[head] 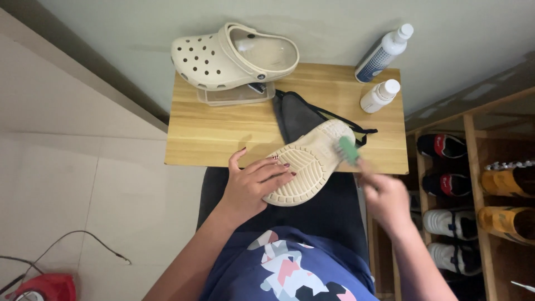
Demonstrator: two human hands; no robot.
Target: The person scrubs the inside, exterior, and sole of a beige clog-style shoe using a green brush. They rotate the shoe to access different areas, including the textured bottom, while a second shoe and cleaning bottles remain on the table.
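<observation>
— What's closest to you there?

— My own patterned shirt (290,267), and just beyond it my left hand (253,187), which is pressing down on the sole of the cream clog (309,161). That grip is lying nearly flat, fingers spread over the tread, pinning the shoe rather than closing round it.

— And the other hand?

— My right hand (384,195) is curling round the handle of a green brush (349,150). The hand is blurred, so I'm not able to say how tight that grip is, only that it has the brush.

— Where's the clog lying?

— Sole up, hanging over the near edge of the worktop (212,139), its far end resting on a dark cloth bag (298,114). The brush head is touching the sole at that far end.

— Anything else around the clog?

— Beyond it and to its left, the matching clog (234,56) is sitting upright on a clear box (237,95). Beyond it and to its right, a small white bottle (380,96) and a taller blue-and-white bottle (384,53) are standing. Further right, a shoe rack (473,184) is holding several pairs.

— How are you doing it well?

— I'd judge that I'm best keeping the left palm heavy so the sole isn't sliding, and working the bristles along the grooves, not across them.
</observation>
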